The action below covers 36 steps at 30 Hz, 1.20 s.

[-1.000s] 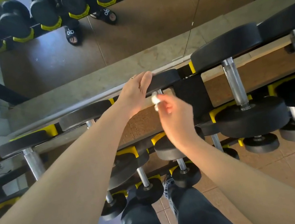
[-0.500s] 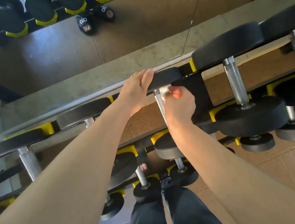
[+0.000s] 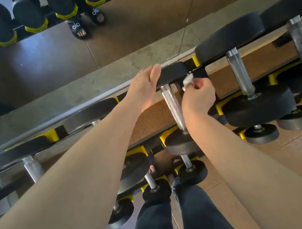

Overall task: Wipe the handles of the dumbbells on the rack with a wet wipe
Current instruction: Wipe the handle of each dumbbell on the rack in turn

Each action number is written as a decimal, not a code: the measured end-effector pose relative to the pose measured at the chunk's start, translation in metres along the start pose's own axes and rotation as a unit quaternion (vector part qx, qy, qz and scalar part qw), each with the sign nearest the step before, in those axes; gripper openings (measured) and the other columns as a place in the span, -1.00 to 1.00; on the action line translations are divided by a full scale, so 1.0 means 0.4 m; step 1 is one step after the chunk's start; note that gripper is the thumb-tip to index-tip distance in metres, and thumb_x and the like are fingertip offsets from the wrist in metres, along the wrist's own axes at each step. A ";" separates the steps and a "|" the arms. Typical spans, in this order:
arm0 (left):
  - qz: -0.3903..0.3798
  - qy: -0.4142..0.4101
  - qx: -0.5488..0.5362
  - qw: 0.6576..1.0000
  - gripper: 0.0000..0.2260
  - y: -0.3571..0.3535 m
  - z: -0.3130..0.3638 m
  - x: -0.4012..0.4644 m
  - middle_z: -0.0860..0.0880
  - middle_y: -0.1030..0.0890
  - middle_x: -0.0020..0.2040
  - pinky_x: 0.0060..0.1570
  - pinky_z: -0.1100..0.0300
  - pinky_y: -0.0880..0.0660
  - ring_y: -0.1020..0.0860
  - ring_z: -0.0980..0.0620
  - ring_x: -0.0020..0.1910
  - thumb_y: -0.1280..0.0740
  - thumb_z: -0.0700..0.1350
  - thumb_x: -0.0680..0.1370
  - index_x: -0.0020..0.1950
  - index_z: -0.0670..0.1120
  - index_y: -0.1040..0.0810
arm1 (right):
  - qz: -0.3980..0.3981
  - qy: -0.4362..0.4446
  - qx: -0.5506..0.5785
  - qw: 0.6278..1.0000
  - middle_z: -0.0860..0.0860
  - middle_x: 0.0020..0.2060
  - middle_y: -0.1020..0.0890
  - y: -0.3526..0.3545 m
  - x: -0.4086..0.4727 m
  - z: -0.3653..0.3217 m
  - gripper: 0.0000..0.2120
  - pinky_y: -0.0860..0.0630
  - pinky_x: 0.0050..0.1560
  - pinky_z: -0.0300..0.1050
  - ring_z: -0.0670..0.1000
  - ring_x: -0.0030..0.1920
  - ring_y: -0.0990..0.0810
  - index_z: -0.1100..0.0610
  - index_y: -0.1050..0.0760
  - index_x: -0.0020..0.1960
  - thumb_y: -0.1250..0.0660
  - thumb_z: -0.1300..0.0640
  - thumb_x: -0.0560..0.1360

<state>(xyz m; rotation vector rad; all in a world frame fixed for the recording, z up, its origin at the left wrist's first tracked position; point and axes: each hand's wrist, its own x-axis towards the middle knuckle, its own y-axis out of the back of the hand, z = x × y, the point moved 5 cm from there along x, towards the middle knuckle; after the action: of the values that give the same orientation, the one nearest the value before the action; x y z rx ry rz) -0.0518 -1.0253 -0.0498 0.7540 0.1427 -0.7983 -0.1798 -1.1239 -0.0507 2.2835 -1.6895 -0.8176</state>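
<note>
The only writing we can read is in the mirror [image 3: 41, 58] up top. It shows two black sandals [image 3: 78, 27] with white letters that look like "alo". The weights have no words or numbers that we can see.

Our left hand [image 3: 144, 87] lies flat with straight fingers on the far black end [image 3: 172, 72] of a small dumbbell on the top shelf of the rack [image 3: 201, 75]. It presses on that end and does not curl round it.

Our right hand [image 3: 198, 97] is curled up and pinches a small white wipe [image 3: 187, 80] at the tips of its fingers. The wipe sticks up out of the hand, close under the far black end.

The shiny bumpy handle [image 3: 172, 106] of the same dumbbell runs down toward us, between our two hands. It is just to the left of our right hand. The wipe is up by the top of the handle, a little to its right. We cannot tell if the wipe touches the handle.

A bigger dumbbell [image 3: 244, 82] sits to the right on the same shelf. More small ones rest on the lower shelves by our dark trouser legs [image 3: 183, 218].
</note>
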 end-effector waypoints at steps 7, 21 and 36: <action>0.019 -0.017 0.008 1.000 -0.60 0.002 0.006 -0.001 -0.03 -0.51 -0.01 -0.06 0.13 -0.29 -0.45 -0.03 -0.03 0.05 0.12 0.72 0.24 -0.02 -0.51 | -0.151 0.173 -0.089 0.969 -0.11 -0.14 -0.62 -0.054 -0.059 -0.007 -0.87 -0.40 -0.16 -0.54 -0.30 -0.20 -0.52 0.12 -0.60 0.07 -0.36 0.18 0.54; 0.340 0.198 -0.104 0.913 -0.73 -0.058 0.001 -0.203 -0.04 -0.51 -0.11 -0.17 0.20 -0.43 -0.47 0.03 -0.14 -0.21 0.10 0.63 0.02 -0.12 -0.44 | -0.396 0.012 0.084 0.914 -0.08 -0.18 -0.68 0.002 0.008 -0.025 -0.89 -0.61 -0.06 -0.20 -0.09 -0.11 -0.68 0.08 -0.63 -0.03 -0.45 0.22 0.46; 0.237 0.355 -0.516 0.743 -0.79 -0.148 -0.064 -0.168 -0.12 -0.56 0.12 0.01 0.08 -0.65 -0.62 -0.03 0.02 -0.33 -0.12 0.63 0.25 -0.10 -0.51 | -0.351 0.514 -0.169 0.764 -0.08 0.10 -0.60 -0.026 0.114 -0.216 -0.73 -0.49 0.16 -0.16 -0.12 0.11 -0.54 0.05 -0.52 0.23 -0.24 0.08 0.56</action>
<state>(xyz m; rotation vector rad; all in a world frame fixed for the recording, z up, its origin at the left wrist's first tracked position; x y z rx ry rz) -0.1361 -0.9953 -0.0756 -0.0455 0.9643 0.1712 -0.1164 -1.1773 0.0016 2.3146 -0.1792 0.1437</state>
